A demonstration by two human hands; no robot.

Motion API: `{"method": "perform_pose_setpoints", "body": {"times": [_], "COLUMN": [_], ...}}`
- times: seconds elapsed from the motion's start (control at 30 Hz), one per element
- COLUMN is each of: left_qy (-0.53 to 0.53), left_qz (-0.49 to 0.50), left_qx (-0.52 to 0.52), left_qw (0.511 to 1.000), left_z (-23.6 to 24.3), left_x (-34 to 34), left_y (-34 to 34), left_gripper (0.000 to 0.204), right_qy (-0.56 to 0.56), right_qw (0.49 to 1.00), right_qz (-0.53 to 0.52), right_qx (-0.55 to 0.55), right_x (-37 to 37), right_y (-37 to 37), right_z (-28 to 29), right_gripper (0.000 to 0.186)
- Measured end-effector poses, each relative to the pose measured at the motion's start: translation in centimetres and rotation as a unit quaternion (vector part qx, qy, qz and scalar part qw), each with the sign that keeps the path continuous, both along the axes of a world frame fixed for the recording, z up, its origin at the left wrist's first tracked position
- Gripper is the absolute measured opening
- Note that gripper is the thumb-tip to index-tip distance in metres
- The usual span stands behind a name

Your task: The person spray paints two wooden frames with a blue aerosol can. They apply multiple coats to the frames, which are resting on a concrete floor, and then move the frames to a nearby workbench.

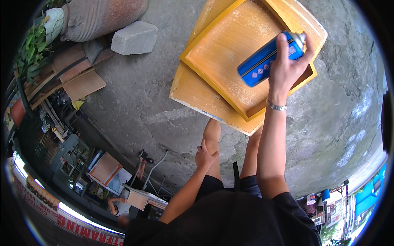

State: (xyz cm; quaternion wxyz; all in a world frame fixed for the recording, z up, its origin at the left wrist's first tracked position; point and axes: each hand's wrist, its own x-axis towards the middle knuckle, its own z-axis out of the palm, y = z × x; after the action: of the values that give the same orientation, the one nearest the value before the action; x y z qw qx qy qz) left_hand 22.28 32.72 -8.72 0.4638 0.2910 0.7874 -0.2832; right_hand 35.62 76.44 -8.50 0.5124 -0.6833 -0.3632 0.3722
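My right hand [287, 71] grips a blue spray can [258, 65], tilted on a slant with the forefinger at its top, above a yellow wooden tray [232, 37]. The tray's raised rim runs around a paler, speckled inner face. It lies at an angle on a larger yellow board [192, 88] with worn edges. Lower down, my left hand [205, 156] rests on my left leg at the knee [211, 131], its fingers curled against it.
A pale concrete block [133, 38] and a large clay pot [94, 16] sit at upper left on grey concrete ground [135, 102], beside plants and loose boards [82, 84]. A person [119, 207] holding a board is at lower left among metal-framed furniture.
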Motion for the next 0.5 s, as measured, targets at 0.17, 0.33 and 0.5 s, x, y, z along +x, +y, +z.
{"method": "perform_pose_setpoints", "body": {"times": [0.17, 0.33, 0.5], "left_qy": [-0.008, -0.029, -0.007], "left_qz": [-0.001, -0.002, 0.003], "left_qx": [-0.005, -0.022, 0.003], "left_qw": [1.0, 0.999, 1.0], "left_z": [0.0, -2.4, -1.9], "left_x": [-0.1, -0.9, 0.0], "left_y": [0.8, -3.4, -2.0], "left_gripper": [0.107, 0.108, 0.109], "right_qy": [0.024, 0.037, 0.033], "right_qw": [0.986, 0.949, 0.951], "right_qz": [0.136, 0.301, 0.285], "right_qx": [-0.088, -0.089, -0.114], "right_x": [-3.3, -6.6, -5.5], "right_y": [-8.0, -16.1, -14.5], "right_z": [0.8, 3.5, 2.1], "right_gripper": [0.068, 0.066, 0.067]}}
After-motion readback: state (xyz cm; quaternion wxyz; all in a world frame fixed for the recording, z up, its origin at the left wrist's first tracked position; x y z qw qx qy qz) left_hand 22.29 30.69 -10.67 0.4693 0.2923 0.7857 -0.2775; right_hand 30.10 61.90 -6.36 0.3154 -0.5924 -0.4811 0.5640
